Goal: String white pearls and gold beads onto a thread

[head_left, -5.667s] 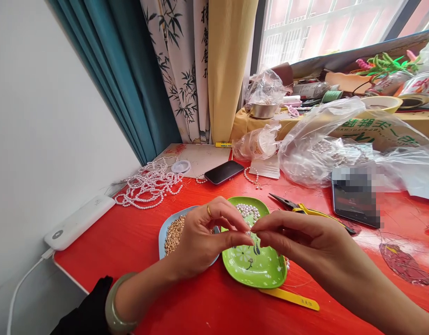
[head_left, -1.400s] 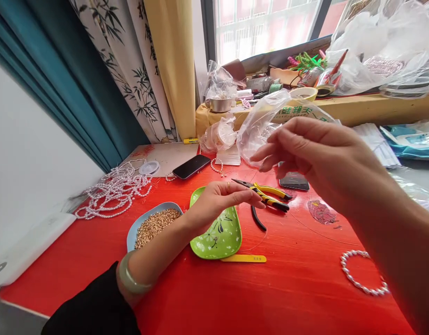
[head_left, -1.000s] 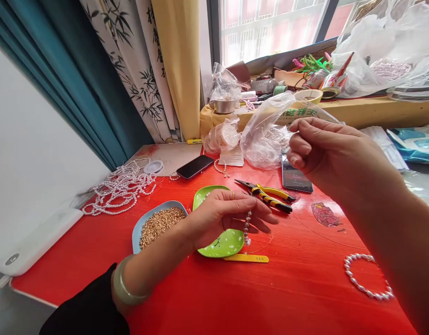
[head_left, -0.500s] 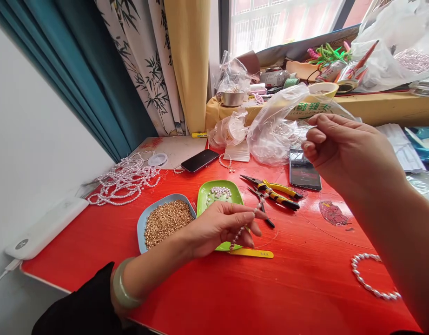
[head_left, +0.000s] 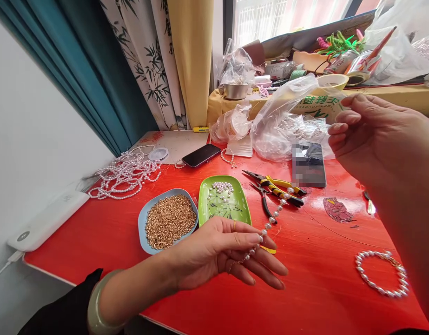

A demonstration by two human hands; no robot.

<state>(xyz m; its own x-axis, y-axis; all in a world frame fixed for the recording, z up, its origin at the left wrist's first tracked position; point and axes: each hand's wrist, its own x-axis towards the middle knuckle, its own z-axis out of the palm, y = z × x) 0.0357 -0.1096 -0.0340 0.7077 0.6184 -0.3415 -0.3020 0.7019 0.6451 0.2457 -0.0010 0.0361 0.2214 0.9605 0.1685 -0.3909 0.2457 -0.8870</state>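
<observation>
A strand of pearl beads (head_left: 275,215) lies between the thumb and fingers of my left hand (head_left: 214,251), its lower end hanging across the fingers. Its upper part slants in a line up and right toward my right hand (head_left: 385,135). That hand is raised with thumb and index finger pinched; whatever is in the pinch is too thin to make out. Just behind my left hand is a green dish (head_left: 240,200) holding loose pearl beads (head_left: 221,187). Left of it a blue dish (head_left: 141,228) contains many small gold beads (head_left: 170,221). A yellow strip (head_left: 268,250) is mostly hidden by my left fingers.
Pliers (head_left: 280,188) lie beyond my left hand. A pearl bracelet (head_left: 381,293) rests at right on the red table (head_left: 305,298). Farther back are two phones (head_left: 201,155), plastic bags (head_left: 277,135) and a heap of pearl strands (head_left: 125,174). Clutter fills the windowsill.
My right hand has moved up and right. My left hand has shifted right and slightly down, its fingers more spread, and the bead strand now stretches farther up and right from it.
</observation>
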